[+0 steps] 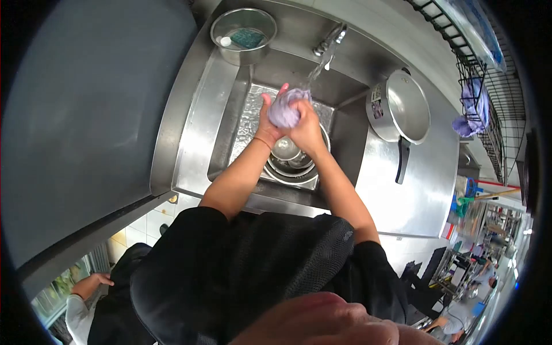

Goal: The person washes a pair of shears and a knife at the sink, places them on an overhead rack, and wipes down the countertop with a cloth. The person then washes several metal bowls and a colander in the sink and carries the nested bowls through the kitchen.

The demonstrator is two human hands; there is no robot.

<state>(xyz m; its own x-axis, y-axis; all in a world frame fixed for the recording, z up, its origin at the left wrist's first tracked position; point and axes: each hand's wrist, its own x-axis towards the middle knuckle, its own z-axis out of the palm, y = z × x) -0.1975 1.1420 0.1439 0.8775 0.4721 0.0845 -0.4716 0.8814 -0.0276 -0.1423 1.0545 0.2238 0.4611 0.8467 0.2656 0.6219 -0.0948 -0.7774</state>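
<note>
A bunched lavender cloth [286, 109] is pressed between my two hands above the sink, just below the running faucet [330, 41]. My right hand [305, 127] is closed around its near right side. My left hand [269, 122] supports it from the left, with the thumb and a fingertip sticking up past it. Beneath the hands, metal bowls [286, 148] sit stacked in the sink basin [227, 123], partly hidden by my hands and forearms. Water falls close to the cloth's far edge.
A steel pot [242, 54] with a green scouring pad [247, 38] stands at the back left rim. On the right counter rests a long-handled pot [376, 118]. A wire rack [489, 92] with a purple cloth [474, 106] hangs at right. Another person's arm [86, 286] shows lower left.
</note>
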